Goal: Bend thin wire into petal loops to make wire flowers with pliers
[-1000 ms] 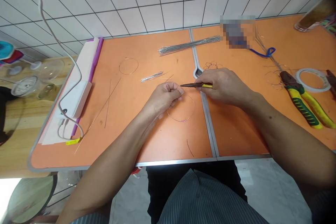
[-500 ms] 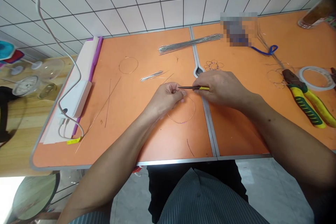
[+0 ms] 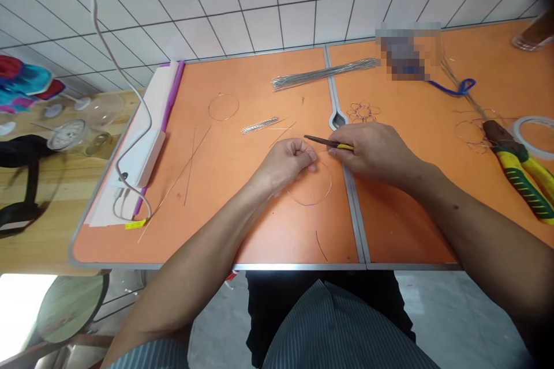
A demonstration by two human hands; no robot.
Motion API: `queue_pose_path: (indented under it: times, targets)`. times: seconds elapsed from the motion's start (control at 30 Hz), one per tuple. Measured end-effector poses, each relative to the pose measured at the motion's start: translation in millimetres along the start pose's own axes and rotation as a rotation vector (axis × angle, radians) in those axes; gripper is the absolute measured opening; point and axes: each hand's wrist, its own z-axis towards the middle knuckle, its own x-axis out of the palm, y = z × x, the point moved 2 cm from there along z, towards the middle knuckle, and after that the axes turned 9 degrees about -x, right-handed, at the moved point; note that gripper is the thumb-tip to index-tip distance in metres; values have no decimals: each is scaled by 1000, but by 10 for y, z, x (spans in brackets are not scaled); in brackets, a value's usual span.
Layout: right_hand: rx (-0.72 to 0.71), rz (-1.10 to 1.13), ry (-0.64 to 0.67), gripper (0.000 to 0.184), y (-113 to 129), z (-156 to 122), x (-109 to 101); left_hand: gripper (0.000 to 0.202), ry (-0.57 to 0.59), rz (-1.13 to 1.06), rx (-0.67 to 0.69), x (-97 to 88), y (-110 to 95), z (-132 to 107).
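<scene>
The near edge of the orange rectangular table with grey metal trim (image 3: 277, 242) runs straight across in front of the person. Between this edge and the hands lies a strip of orange surface carrying one short, dark, slightly curved wire (image 3: 321, 246). A grey metal seam (image 3: 354, 213) crosses the surface from near edge to far edge, passing below the right wrist side.

The thin round wire ring with a pinkish section (image 3: 331, 184) extends toward the near edge from the left hand (image 3: 291, 162). The left fingers are pinched together on its far portion. The right hand (image 3: 372, 147) grasps the small dark-tipped pliers with yellow-and-black handles (image 3: 329, 142), fingers wrapped around the handles. The plier tip points left, just beside the left fingers; contact cannot be determined.

Beyond the hands are a short bundle of silver wires (image 3: 260, 125), a flower-shaped wire piece of small loops (image 3: 363, 110) and, farther, a long bundle of silver wires (image 3: 322, 74).

On the left, the light wooden surface (image 3: 26, 184) carries a round transparent container (image 3: 67, 135); its contents are indistinct. At the far right stands a transparent cup with brown contents (image 3: 536, 34), partly out of view.
</scene>
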Motion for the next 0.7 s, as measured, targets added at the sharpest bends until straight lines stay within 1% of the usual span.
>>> queue_pose_path:
  times: [0.07, 0.17, 0.3, 0.37, 0.43, 0.53, 0.6, 0.7]
  targets:
    - [20, 5, 0, 22, -5, 7, 8, 23, 14, -28, -11, 10, -6, 0]
    - [43, 17, 5, 21, 0, 19, 23, 26, -2, -48, -13, 19, -21, -3]
    - [67, 61, 8, 20, -22, 35, 14, 25, -11, -41, -15, 7, -28, 8]
    - [125, 116, 1, 21, -75, 40, -14, 24, -14, -42, -3, -32, -43, 18]
    - [220, 121, 3, 24, -151, 39, -47, 24, -42, -54, 27, -102, -81, 21]
    - [324, -37, 80, 27, -238, 31, -69, 23, -108, -102, 97, -234, -166, 6]
    - [307, -134, 139, 27, -236, 21, -51, 21, -137, -137, 132, -305, -216, -8]
    - [171, -211, 149, 25, -120, -2, 6, 20, -154, -154, 149, -352, -250, -21]
